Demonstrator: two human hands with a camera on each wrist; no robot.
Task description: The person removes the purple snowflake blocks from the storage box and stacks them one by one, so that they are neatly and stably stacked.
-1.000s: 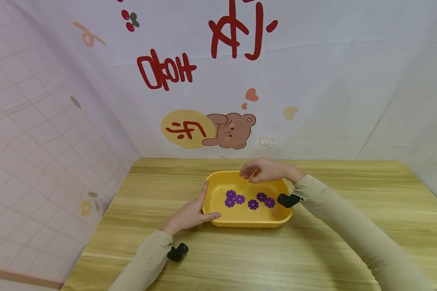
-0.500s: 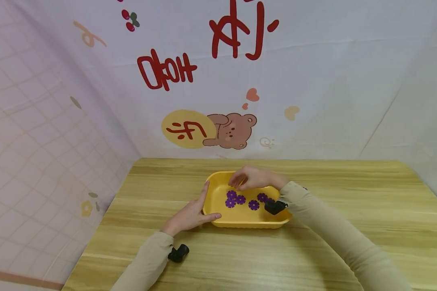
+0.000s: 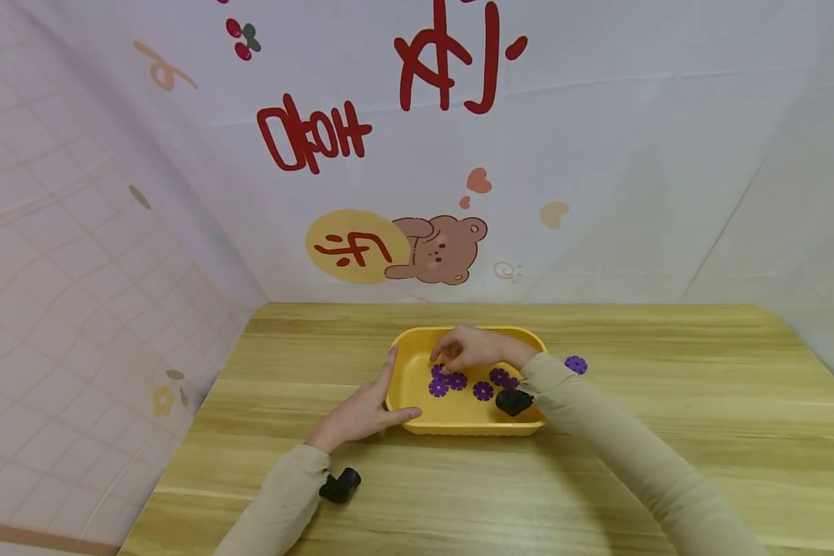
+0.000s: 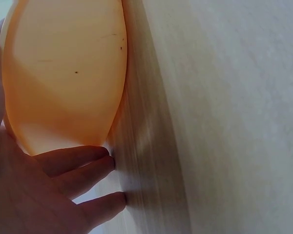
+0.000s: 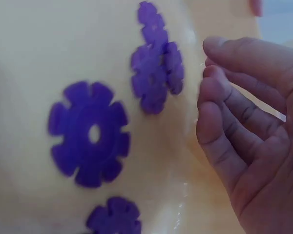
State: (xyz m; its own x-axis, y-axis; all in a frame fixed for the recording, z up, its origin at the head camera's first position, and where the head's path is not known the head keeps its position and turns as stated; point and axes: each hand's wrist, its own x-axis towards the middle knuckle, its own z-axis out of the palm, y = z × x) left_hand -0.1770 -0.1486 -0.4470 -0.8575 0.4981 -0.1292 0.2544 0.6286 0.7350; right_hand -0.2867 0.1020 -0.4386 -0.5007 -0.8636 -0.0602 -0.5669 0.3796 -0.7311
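Note:
A yellow plastic tray (image 3: 469, 428) sits on the table with several purple notched discs inside. My left hand (image 3: 357, 413) rests against its left end, thumb over the front corner; in the left wrist view, straight fingers (image 4: 80, 163) lie by the outer wall of the tray (image 4: 63, 83). Over the tray, my right hand (image 3: 474, 347) has its fingers and thumb lowered at the left cluster of discs (image 3: 439, 387). From the right wrist, the bent fingers and thumb of the right hand (image 5: 254, 112) stand slightly apart near overlapping discs (image 5: 149, 80), holding nothing visible.
Right of the tray, one purple disc (image 3: 576, 364) lies on the wooden table (image 3: 681, 401), beside the right sleeve. Another disc (image 3: 483, 391) lies mid-tray. Black wrist cameras (image 3: 340, 486) stick out from both wrists. A printed white cloth (image 3: 598, 154) stands behind the table.
My right hand has moved left and down into the tray, to the left cluster. The disc on the table, earlier behind the sleeve, has come into sight. The left hand has stayed put.

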